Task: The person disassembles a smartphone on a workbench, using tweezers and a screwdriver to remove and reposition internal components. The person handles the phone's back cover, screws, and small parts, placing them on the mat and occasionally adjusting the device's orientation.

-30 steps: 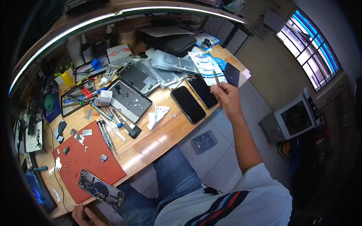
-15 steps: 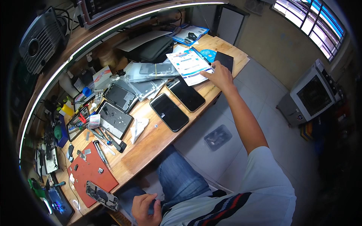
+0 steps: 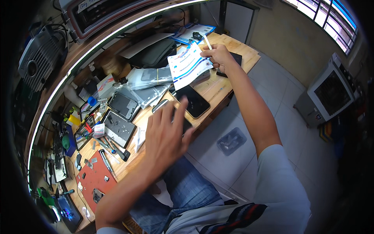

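Paper (image 3: 189,65), raised but not set down, is pinched with a white stick (image 3: 208,42) in the right hand (image 3: 219,56) beyond the phone (image 3: 198,103), the left hand (image 3: 165,136) spread wide nearer.

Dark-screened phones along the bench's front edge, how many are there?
2: one phone just below the printed sheet in the picture, another phone to its left, partly hidden behind the left hand. More could be hidden there.

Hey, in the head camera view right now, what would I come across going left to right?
Grey ribbed device → red mat → left hand, spread → right hand, holding a white printed sheet → air cooler.
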Available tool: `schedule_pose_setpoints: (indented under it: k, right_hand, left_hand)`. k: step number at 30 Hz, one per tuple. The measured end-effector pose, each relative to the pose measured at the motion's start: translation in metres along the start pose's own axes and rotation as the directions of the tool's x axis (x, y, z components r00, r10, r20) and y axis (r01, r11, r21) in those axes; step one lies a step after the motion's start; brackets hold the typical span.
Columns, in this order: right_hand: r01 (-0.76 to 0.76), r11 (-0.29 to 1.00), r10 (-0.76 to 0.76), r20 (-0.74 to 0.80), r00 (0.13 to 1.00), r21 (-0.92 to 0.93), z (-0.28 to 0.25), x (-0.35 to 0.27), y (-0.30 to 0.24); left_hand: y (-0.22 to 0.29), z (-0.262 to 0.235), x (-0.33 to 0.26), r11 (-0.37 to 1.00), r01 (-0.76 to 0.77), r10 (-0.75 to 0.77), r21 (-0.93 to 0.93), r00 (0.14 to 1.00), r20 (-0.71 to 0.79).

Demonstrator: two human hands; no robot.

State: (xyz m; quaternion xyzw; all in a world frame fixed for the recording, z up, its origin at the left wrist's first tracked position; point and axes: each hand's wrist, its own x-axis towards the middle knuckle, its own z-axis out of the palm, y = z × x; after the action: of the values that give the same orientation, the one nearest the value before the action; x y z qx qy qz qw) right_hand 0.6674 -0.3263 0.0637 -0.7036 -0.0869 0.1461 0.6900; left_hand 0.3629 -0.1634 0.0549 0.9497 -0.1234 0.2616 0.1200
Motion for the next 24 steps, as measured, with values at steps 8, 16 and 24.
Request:
schedule_pose_setpoints:
  k: [8, 16, 24]
  right_hand:
    - [0.042, 0.997, -0.049, 0.127, 0.991, 0.062, 0.008, -0.010, -0.010]
    - [0.350, 0.790, -0.344, 0.108, 0.933, -0.504, -0.013, -0.014, 0.063]
    - [0.415, 0.704, -0.457, 0.079, 0.886, -0.576, 0.003, 0.009, 0.079]
  left_hand:
    - [-0.060, 0.087, 0.137, 0.936, 0.310, -0.348, 0.167, 0.888, 0.301]
    - [-0.084, 0.062, 0.162, 0.930, 0.352, -0.346, 0.104, 0.935, -0.073]
    - [-0.088, 0.054, 0.162, 0.929, 0.359, -0.355, 0.088, 0.933, -0.065]
